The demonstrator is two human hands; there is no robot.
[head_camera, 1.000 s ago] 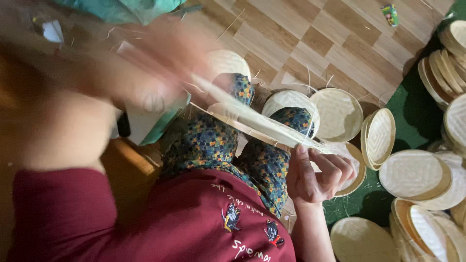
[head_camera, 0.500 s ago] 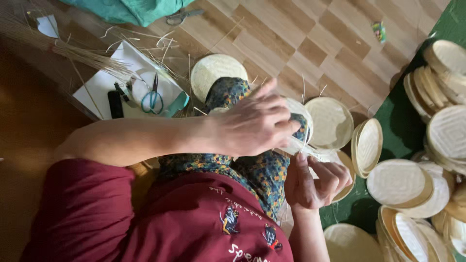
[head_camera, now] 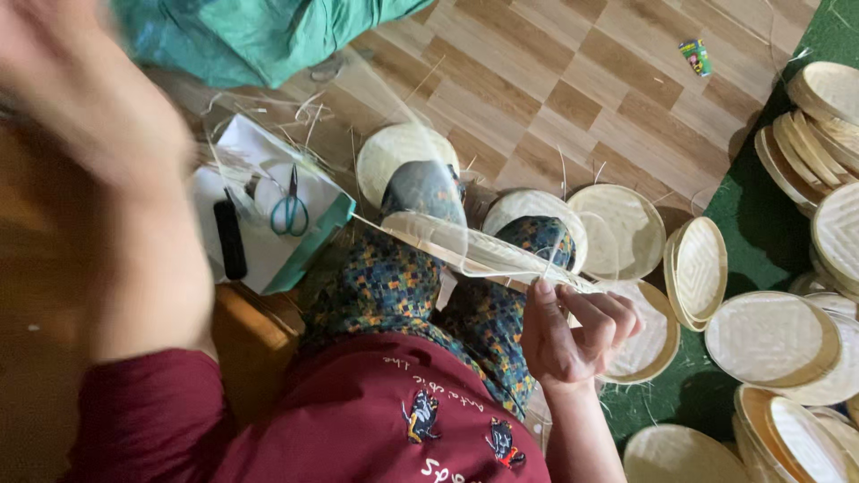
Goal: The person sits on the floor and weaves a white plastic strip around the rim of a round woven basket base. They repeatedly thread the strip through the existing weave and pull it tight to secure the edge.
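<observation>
My right hand point(head_camera: 573, 331) sits low at the centre, just beside my right knee, its fingers point(head_camera: 601, 315) curled shut on the end of a thin pale strip point(head_camera: 447, 241). The strip runs from that pinch leftward across both knees, over the patterned trousers point(head_camera: 394, 286), and rises toward the upper left. There my left hand point(head_camera: 80, 107) is raised close to the camera and so blurred that I cannot tell whether its fingers are closed or what they have hold of.

Under the strip, a round woven tray point(head_camera: 528, 210) lies against my knees, half hidden by them. Another tray point(head_camera: 398, 152) lies on the wood floor point(head_camera: 555, 80) beyond my left knee, and more lie to the right, some stacked on edge on a green mat point(head_camera: 761, 233).

To the left, on a white board point(head_camera: 268, 215), lie green-handled scissors point(head_camera: 290, 210) and a black bar point(head_camera: 229, 240), well apart from both hands. A green cloth point(head_camera: 268, 36) lies bunched at the top edge.
</observation>
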